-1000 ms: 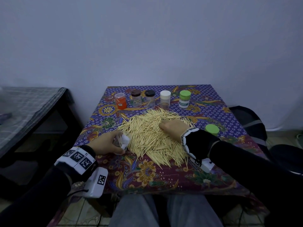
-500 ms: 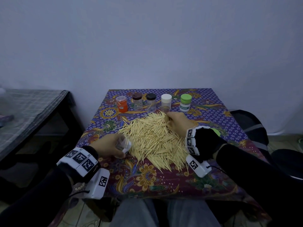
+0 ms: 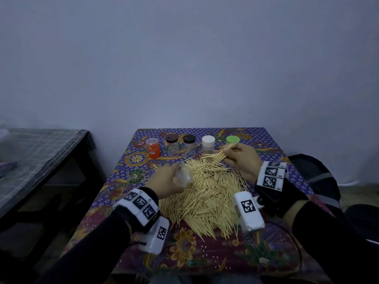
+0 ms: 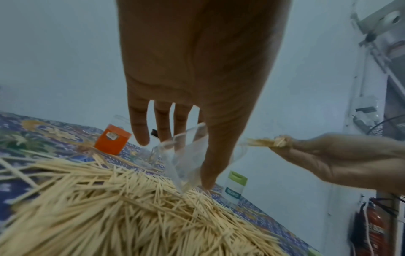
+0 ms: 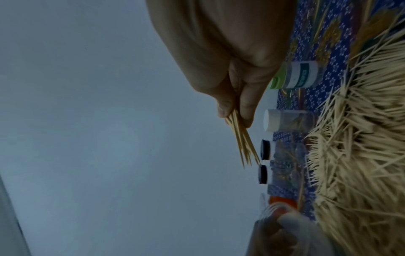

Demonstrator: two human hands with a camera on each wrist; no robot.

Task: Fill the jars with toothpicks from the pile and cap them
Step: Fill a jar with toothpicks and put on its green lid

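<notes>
Now the left hand (image 3: 166, 181) holds a clear open jar (image 3: 183, 175) at the 9 o'clock edge of the toothpick pile (image 3: 205, 193), its grip curled around the jar: the wrist view shows the thumb down one side and the fingers (image 4: 140, 128) behind the clear wall, the jar tilted with its lower end touching the pile. At 1 o'clock from the jar, the right hand (image 3: 243, 160) is raised above the pile's far edge, its grip pinching a bundle of toothpicks (image 3: 219, 155) between thumb and fingertips, tips pointing toward the row of jars. Along the bench's (image 3: 272, 144) 12 o'clock edge stand an orange jar (image 3: 153, 148), a brown-capped jar (image 3: 171, 145), a black-capped jar (image 3: 189, 146), a white-capped jar (image 3: 208, 144) and a green-capped jar (image 3: 232, 138). The green-capped one carries a green label whose writing is too blurred to read; the orange one bears a small sticker, also unreadable. Both forearms wear dark sleeves and white wristbands printed with black square markers.
</notes>
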